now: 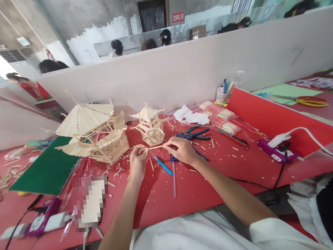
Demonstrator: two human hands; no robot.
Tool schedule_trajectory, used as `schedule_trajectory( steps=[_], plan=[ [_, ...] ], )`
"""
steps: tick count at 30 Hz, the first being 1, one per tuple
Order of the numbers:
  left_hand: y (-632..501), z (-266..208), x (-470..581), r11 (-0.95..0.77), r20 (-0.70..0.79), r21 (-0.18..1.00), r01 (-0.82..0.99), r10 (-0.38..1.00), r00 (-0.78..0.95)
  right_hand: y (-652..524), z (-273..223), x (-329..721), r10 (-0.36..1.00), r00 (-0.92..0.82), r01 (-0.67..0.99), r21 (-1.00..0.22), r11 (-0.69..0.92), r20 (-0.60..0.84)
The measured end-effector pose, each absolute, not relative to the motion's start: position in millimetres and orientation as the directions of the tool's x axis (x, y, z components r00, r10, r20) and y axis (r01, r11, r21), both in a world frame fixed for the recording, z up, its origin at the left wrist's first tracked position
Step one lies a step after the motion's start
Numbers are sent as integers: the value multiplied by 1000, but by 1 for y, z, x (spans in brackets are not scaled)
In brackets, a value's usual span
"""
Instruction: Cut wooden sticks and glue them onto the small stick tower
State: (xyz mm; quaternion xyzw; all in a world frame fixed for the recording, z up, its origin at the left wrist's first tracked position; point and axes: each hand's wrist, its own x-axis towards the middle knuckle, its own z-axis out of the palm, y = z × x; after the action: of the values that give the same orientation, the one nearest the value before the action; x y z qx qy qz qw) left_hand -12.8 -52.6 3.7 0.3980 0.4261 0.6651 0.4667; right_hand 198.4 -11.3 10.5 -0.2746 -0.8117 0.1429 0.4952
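Observation:
A thin wooden stick (156, 147) stretches level between my two hands, just in front of the small stick pavilion. My left hand (139, 158) pinches its left end, and my right hand (180, 150) grips its right end with closed fingers. Behind them stands the small pavilion (150, 130) built of wooden sticks. A larger stick pavilion (97, 131) with tiered roofs is to the left. On the table below my hands lie a blue pen-like tool (163, 165) and a translucent glue stick (174, 179). Beyond my right hand are pliers with dark blue handles (195, 134).
Stick offcuts litter the red table (150, 204). Packs of sticks (224, 120), a white tissue (191, 116) and a utility knife (237, 140) lie at back right. Purple power strips (276, 152) with cords sit on both sides. A pale partition (179, 69) runs behind.

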Motion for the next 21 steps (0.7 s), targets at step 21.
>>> schedule_trajectory(
  steps=[21],
  plan=[
    [-29,12,44,-81,0,856,-511,988,-157,0,37,199,629,-397,454,-453,767,668]
  ],
)
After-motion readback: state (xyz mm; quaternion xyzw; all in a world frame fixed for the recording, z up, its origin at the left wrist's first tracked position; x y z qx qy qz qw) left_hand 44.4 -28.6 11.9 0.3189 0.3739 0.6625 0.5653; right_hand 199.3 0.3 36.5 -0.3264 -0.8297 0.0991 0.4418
